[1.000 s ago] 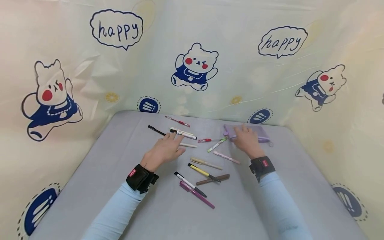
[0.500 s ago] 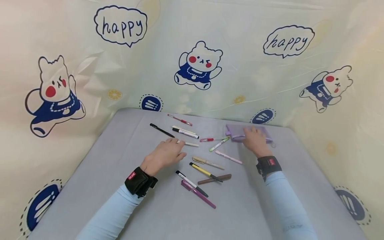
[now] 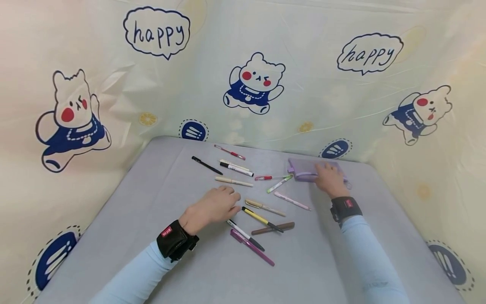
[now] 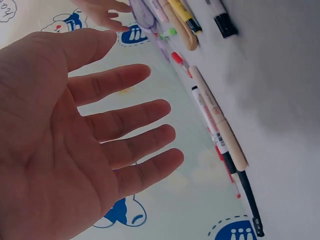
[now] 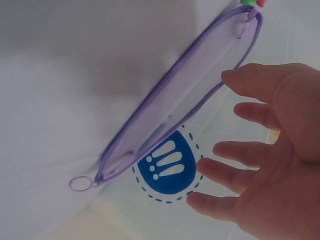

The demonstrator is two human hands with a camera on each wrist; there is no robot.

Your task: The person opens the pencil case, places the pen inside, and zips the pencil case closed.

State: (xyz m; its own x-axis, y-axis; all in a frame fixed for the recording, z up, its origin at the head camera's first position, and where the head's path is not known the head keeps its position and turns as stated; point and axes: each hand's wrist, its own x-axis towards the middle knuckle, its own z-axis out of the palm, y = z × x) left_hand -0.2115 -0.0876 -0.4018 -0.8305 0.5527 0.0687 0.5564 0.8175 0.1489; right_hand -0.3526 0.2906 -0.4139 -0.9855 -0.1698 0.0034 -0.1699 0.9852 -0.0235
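In the head view my left hand point(image 3: 212, 206) hovers palm down over the loose pens, holding nothing. The left wrist view shows its fingers point(image 4: 132, 117) extended and spread. It overlaps the end of a white-and-black pen point(image 3: 247, 236); a beige pen point(image 3: 234, 181) lies just beyond its fingertips. A tan pen point(image 3: 265, 207) and a yellow pen point(image 3: 262, 218) lie to its right. My right hand point(image 3: 329, 179) is over a translucent purple zip pouch point(image 3: 303, 165) at the back right. In the right wrist view its relaxed fingers point(image 5: 215, 205) stand beside the pouch's gaping zipped mouth.
Further pens lie on the grey table point(image 3: 114, 236): black point(image 3: 206, 165), white with black ends point(image 3: 239, 170), red point(image 3: 230, 152), red-capped point(image 3: 263, 177), green point(image 3: 279, 185), pink point(image 3: 292, 201), brown point(image 3: 273, 228) and purple point(image 3: 252, 248). A printed cloth point(image 3: 303, 76) rises behind the table.
My left hand has drawn back toward me, uncovering the beige pen and part of the black one. My right hand has shifted slightly right across the pouch. The pens have stayed in place.
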